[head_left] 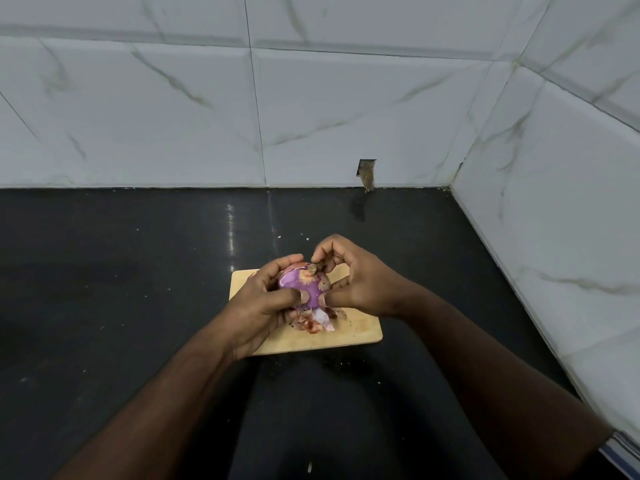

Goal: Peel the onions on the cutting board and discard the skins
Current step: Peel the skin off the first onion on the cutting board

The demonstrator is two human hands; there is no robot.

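A purple onion, mostly bare of dry skin, is held just above a small wooden cutting board. My left hand grips it from the left, thumb across its front. My right hand holds it from the right, thumb on its lower front and fingertips pinching the dry brown stem tip on top. Loose reddish and white skins lie on the board under the onion. Another onion may sit behind my left hand; I cannot tell.
The board lies on a glossy black countertop. White marble-look tiled walls close off the back and the right side. A small cut-out hole sits at the base of the back wall.
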